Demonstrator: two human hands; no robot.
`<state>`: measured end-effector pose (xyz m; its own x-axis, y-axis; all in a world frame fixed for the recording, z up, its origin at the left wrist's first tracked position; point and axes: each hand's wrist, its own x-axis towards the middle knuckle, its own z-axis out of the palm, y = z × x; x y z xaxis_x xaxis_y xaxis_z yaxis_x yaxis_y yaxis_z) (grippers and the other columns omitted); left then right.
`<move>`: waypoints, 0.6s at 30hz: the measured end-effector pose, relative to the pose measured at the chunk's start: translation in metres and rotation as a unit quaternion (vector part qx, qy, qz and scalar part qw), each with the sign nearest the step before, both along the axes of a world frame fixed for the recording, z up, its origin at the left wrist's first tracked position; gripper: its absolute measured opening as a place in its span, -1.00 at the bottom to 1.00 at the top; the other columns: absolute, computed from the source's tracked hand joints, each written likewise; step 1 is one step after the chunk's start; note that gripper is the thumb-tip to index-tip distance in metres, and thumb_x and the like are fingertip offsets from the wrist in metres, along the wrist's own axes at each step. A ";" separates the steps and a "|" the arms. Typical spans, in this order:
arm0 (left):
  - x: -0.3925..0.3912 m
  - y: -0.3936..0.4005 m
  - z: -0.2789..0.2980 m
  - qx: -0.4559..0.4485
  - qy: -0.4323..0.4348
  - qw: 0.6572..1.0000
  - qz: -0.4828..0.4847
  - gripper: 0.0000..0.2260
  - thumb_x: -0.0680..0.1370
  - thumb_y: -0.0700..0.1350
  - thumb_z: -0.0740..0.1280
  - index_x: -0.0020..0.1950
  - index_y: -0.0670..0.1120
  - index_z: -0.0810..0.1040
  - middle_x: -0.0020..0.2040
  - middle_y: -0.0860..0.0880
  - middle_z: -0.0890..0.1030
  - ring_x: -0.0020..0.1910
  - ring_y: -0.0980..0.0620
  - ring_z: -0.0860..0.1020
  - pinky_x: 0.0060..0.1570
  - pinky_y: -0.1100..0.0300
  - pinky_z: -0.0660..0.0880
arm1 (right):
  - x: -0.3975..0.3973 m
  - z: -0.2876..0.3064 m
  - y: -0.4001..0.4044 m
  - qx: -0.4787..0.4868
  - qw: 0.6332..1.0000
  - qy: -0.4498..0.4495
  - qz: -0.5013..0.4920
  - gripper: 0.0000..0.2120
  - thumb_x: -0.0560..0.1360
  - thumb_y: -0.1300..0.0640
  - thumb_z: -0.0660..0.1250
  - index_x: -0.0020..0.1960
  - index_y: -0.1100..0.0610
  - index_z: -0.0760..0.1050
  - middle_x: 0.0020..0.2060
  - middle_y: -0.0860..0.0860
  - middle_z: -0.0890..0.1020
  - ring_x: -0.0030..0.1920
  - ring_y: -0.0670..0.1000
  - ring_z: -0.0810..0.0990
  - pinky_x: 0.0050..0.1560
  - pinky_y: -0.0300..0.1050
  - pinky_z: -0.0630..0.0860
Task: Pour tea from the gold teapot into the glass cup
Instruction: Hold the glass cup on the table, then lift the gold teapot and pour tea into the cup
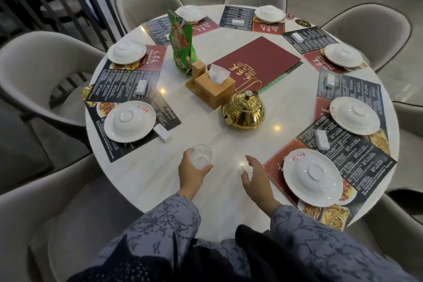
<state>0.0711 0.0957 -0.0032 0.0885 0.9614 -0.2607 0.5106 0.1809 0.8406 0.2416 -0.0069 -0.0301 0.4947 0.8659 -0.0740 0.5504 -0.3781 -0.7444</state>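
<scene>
The gold teapot [244, 111] stands near the middle of the round white table [206, 190], lid on, handle upright, spout pointing left. A clear glass cup [201, 156] stands upright near the table's front, and my left hand [192, 170] is wrapped around its near side. To the right of the cup my right hand [255, 177] hovers over the table with fingers spread and nothing in it, well short of the teapot.
A wooden tissue box [211, 86] and a red menu book [258, 62] lie behind the teapot. A green snack bag [182, 43] stands further left. White plates with upturned bowls [312, 176] on placemats ring the table edge. Grey chairs [39, 71] surround it.
</scene>
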 end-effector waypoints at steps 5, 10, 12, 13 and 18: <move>-0.001 0.003 0.000 0.001 -0.011 1.000 -0.014 -0.09 0.24 -0.06 0.65 0.45 -0.11 0.24 0.41 -0.11 0.43 0.38 -0.14 0.40 0.34 0.03 0.42 | 0.011 0.013 0.025 0.036 0.999 0.005 -0.034 -0.58 0.52 0.25 0.26 0.37 0.18 0.36 0.29 0.10 0.51 0.25 0.06 0.49 0.29 0.08 0.46; 0.000 0.005 -0.005 -0.007 -0.034 0.999 -0.012 -0.05 0.22 -0.03 0.66 0.47 -0.07 0.22 0.44 -0.06 0.39 0.40 -0.08 0.36 0.36 0.05 0.38 | 0.053 0.062 0.097 0.118 0.987 0.013 -0.108 -0.72 0.51 0.27 0.25 0.22 0.23 0.43 0.11 0.16 0.60 0.11 0.14 0.56 0.13 -0.03 0.50; 0.000 0.006 -0.009 -0.008 -0.034 0.999 -0.006 -0.16 0.24 -0.07 0.65 0.42 -0.06 0.30 0.38 -0.07 0.46 0.33 -0.07 0.42 0.27 0.09 0.43 | 0.074 0.082 0.134 0.113 0.988 0.006 -0.109 -0.61 0.50 0.24 0.29 0.31 0.23 0.35 0.20 0.18 0.54 0.20 0.19 0.51 0.18 -0.03 0.44; 0.000 0.006 -0.011 -0.011 -0.036 0.999 0.000 -0.21 0.25 -0.09 0.64 0.39 -0.06 0.33 0.34 -0.07 0.48 0.29 -0.05 0.44 0.21 0.12 0.44 | 0.085 0.090 0.152 0.095 0.991 -0.003 -0.094 -0.53 0.51 0.21 0.32 0.38 0.22 0.29 0.30 0.18 0.48 0.30 0.18 0.44 0.29 0.00 0.39; -0.002 0.006 -0.016 -0.008 -0.038 0.999 0.005 -0.30 0.26 -0.10 0.63 0.32 -0.04 0.41 0.23 0.00 0.54 0.15 0.06 0.46 0.14 0.16 0.46 | 0.129 0.100 0.218 -0.028 0.997 -0.073 0.014 -0.47 0.55 0.23 0.27 0.48 0.13 0.20 0.50 0.18 0.24 0.51 0.19 0.15 0.46 0.09 0.15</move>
<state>0.0694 0.1018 -0.0192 0.1000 0.9582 -0.2681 0.4432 0.1984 0.8742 0.3709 0.2115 0.0695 0.4787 0.8764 -0.0520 0.6620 -0.3993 -0.6343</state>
